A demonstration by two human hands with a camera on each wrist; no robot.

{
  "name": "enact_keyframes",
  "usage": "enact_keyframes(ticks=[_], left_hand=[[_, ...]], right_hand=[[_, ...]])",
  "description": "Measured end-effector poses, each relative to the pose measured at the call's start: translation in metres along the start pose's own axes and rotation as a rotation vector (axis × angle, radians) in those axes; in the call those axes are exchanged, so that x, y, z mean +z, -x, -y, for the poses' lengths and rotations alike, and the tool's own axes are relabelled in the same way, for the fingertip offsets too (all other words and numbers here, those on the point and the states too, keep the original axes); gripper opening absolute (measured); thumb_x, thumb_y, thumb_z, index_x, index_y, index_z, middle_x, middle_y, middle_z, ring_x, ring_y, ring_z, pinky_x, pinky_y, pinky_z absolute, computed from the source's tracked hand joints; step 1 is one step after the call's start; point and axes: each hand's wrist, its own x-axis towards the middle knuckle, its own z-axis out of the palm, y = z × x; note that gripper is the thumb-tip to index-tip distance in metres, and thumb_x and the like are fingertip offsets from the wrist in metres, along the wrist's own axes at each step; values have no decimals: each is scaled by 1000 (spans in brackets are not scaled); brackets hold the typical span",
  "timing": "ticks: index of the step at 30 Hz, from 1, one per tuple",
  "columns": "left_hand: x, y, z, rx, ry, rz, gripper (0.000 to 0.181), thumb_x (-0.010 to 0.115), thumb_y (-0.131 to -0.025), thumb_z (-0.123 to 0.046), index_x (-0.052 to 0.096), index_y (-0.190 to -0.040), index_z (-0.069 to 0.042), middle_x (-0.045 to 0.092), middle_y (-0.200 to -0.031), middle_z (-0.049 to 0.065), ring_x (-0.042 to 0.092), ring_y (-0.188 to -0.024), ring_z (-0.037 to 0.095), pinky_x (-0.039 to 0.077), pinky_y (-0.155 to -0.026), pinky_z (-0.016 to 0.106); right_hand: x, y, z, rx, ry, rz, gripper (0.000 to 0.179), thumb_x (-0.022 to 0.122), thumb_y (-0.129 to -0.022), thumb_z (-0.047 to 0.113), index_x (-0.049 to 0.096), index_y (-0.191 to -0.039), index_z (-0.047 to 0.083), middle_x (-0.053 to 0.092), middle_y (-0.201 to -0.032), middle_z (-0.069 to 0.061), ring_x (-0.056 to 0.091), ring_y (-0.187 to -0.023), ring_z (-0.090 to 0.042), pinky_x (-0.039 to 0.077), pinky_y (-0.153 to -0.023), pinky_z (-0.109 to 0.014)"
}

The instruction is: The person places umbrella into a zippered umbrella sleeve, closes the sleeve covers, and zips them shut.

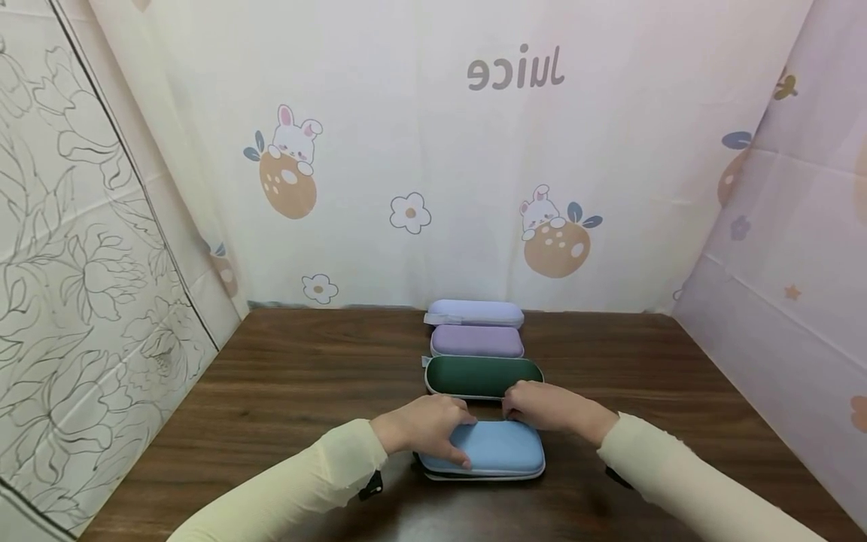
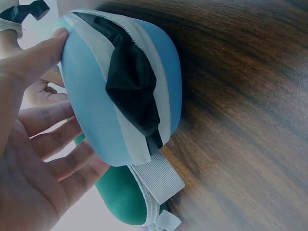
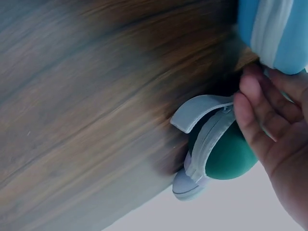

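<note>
A light blue zip case [image 1: 497, 448] lies on the brown wooden table near me. At its left end the zip gapes, and black lining [image 2: 132, 86] shows between the white zip bands. My left hand [image 1: 433, 427] grips that end, thumb on the near side of the lid and fingers at the far side. At the case's far edge, toward the right, my right hand [image 1: 545, 405] has its fingertips pinched together on what seems to be the zip pull, which the fingers hide. Just beyond it lies a green case [image 1: 474, 376].
Behind the green case a purple case [image 1: 477, 341] and a lilac case [image 1: 484, 310] lie in a row toward the back curtain [image 1: 366, 150]. Grey strap loops [image 2: 161, 178] stick out by the green case. Patterned curtains stand on both sides of the table [image 1: 291, 376].
</note>
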Motion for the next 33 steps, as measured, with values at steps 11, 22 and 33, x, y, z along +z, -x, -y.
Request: enact_keyframes(ticks=[11,22,33], left_hand=[[3,-2,-2,24,-61,-20,56,73,-79,-50,67,-120,-12,62,-101,-5,57,-88,3,45,-76,17],[4,5,-8,-20,-143,-40,54,74,-78,-50,68,-118,-14,59,-93,-5,54,-78,5,44,-66,18],[5,5,-12,-28,-161,-59,54,74,-78,-47,67,-121,-15,61,-95,-5,53,-77,6,42,-61,18]], right_hand=[[0,11,-3,-1,63,-9,13,65,-88,4,71,-80,14,56,-76,10,46,-64,1,46,-60,-18],[7,35,-5,-13,84,-97,23,63,-87,1,61,-74,20,47,-76,14,41,-61,2,40,-55,-18],[25,50,4,9,355,-318,17,73,-80,13,59,-77,22,43,-78,11,40,-72,-8,30,-59,-24]])
